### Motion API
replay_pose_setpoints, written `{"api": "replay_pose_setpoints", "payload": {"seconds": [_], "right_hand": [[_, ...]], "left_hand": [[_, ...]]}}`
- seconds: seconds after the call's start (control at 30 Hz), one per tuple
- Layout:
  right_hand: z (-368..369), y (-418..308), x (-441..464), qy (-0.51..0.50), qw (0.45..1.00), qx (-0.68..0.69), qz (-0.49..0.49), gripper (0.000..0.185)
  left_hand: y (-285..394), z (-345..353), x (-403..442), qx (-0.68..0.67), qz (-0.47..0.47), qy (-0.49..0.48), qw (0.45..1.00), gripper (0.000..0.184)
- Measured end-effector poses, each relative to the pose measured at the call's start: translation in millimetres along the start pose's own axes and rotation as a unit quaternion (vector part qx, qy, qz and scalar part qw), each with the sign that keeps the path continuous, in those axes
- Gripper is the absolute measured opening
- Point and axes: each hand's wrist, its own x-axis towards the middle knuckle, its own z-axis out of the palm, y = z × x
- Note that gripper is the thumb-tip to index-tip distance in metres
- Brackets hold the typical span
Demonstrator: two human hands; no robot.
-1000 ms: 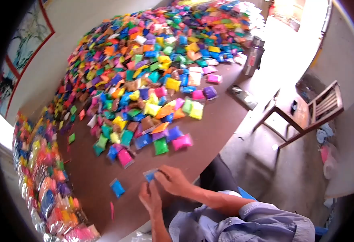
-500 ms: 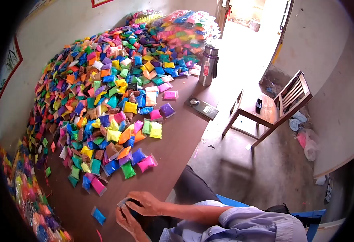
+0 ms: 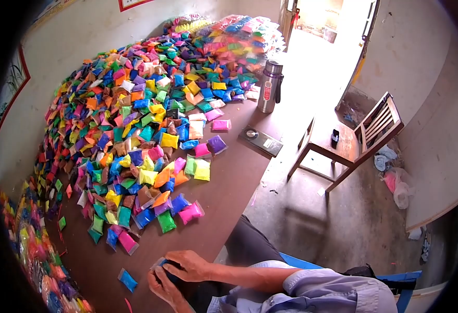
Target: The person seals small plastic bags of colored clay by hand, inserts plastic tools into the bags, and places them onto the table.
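Observation:
Both of my hands are at the near edge of the brown table [image 3: 208, 208]. My left hand [image 3: 165, 289] and my right hand [image 3: 190, 266] pinch a small blue packet [image 3: 162, 262] between them, its clear edge showing at the fingertips. Most of the packet is hidden by the fingers. Another blue packet [image 3: 128, 280] lies flat on the table to the left of my hands. Beyond them, a pink packet [image 3: 128, 242] and a green packet [image 3: 167, 221] lie at the near side of a large heap of colourful packets [image 3: 130, 120].
A steel flask [image 3: 269, 86] and a dark flat device [image 3: 261, 141] stand near the table's right side. A wooden chair [image 3: 349, 143] is on the floor to the right. Clear bags of packets [image 3: 36, 255] lie at the left, and more bags [image 3: 242, 36] at the back.
The camera view has swung, shifting the table and heap leftward since the first frame. My hands stay together on the blue packet, their fingers slightly moved.

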Motion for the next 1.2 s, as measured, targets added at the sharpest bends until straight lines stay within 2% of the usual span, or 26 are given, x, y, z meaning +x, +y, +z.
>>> {"api": "replay_pose_setpoints", "payload": {"seconds": [0.17,0.23,0.33,0.63,0.73,0.83,0.93,1.03,1.2], "right_hand": [[2,5,0,0.035,0.999,0.024,-0.005,0.025],[0,2,1,0.036,0.998,0.045,0.013,0.027],[0,0,2,0.029,0.999,0.028,0.015,0.026],[-5,-4,3,0.058,0.993,0.097,0.043,0.024],[-3,-3,5,0.063,0.997,0.053,0.012,0.02],[-2,-3,5,0.023,1.0,0.022,0.003,0.02],[1,0,6,0.021,0.999,0.045,-0.007,0.019],[1,0,4,0.067,0.997,0.037,0.007,0.019],[-5,-7,6,0.054,0.996,0.052,0.052,0.021]], "left_hand": [[2,-3,2,-0.031,-0.034,-0.048,0.998,0.032],[-1,-3,4,0.009,0.017,-0.071,0.997,0.031],[-3,-6,5,0.062,0.034,-0.063,0.996,0.029],[8,-3,2,0.068,0.04,-0.105,0.991,0.026],[3,-4,1,0.056,0.003,-0.101,0.993,0.028],[-4,1,1,0.01,0.029,-0.043,0.999,0.029],[-6,-3,2,0.008,0.034,-0.045,0.998,0.03],[-2,-6,0,0.004,-0.006,-0.075,0.997,0.03],[13,-4,0,0.048,0.018,-0.086,0.995,0.027]]}}
